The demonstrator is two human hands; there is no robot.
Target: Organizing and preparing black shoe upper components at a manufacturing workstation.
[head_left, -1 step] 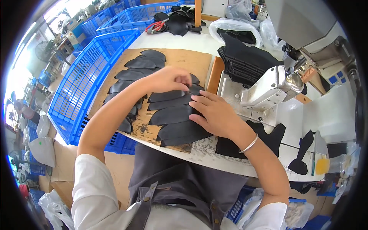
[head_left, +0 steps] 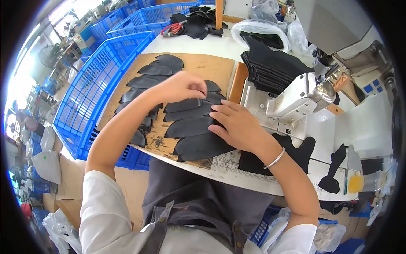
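Fingers (head_left: 221, 109) of the right hand (head_left: 243, 126) are loosely spread over the right ends of a column of black pieces (head_left: 190, 127), with no firm grip visible. The left hand (head_left: 186, 86) has its fingers curled toward the thumb above the column's upper part; whether they pinch a piece I cannot tell (the contact is hidden).

The column runs along the right side of a brown board (head_left: 211, 67), its lowest pieces reaching past the board's right edge near the front corner. With such overlaps, a light, flat press from the right hand should keep neighbours staggered while the left works one edge at a time.

Each piece looks leather-like: smooth, faintly glossy, leaf-shaped with an arched edge. A second column (head_left: 146, 82) lies toward the board's left edge. The board is scuffed dark near its front edge, on a white counter (head_left: 169, 45). Outward stand a blue plastic basket (head_left: 97, 118) with slotted walls, left, and a bare-metal machine arm (head_left: 292, 99), right.
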